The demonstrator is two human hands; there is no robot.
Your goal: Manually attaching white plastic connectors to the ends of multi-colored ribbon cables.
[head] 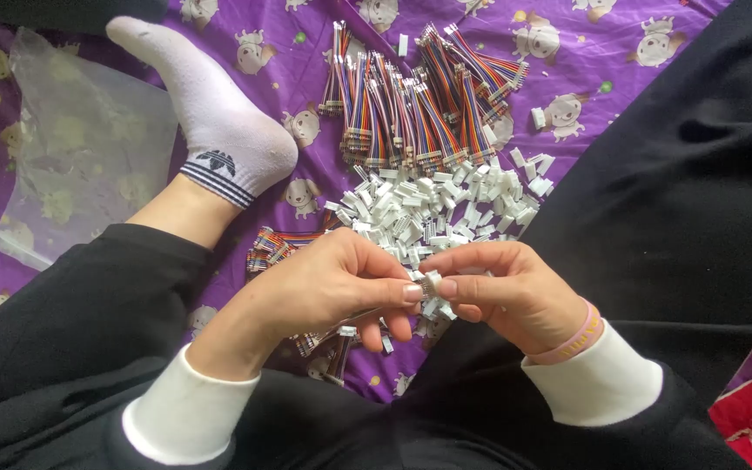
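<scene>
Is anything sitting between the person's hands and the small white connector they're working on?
Nothing visible: the left hand and right hand both pinch the white connector directly at their fingertips.

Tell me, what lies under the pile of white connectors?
The white connectors lie on a purple cartoon-print cloth. The hands cover the pile's near edge, so what lies beneath there cannot be seen.

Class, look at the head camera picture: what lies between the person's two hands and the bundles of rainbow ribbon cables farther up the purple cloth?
In the head view, a heap of small white plastic connector housings lies between the hands and the ribbon cables.
</scene>
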